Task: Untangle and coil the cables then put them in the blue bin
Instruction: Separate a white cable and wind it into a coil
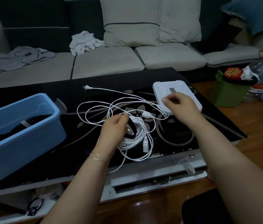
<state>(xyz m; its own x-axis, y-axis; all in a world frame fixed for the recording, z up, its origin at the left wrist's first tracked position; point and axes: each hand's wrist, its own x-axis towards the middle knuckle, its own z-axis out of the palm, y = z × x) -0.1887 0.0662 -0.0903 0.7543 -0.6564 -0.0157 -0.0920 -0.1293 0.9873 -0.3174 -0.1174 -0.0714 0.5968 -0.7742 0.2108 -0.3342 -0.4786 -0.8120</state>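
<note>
A white cable (105, 101) lies in loose loops across the black table (176, 131), its two-prong plug (87, 87) at the far end. My left hand (113, 128) grips a coiled white bundle (135, 135) with a black strap round it. My right hand (180, 105) is raised to the right of the loops, its fingers curled and pinching a strand of the white cable. The blue bin (14, 143) stands at the left with dark cables inside.
A white lid-like tray (187, 89) lies under my right hand at the table's right edge. A sofa with cushions and clothes is behind the table. A green box and plastic bottles stand on the floor to the right.
</note>
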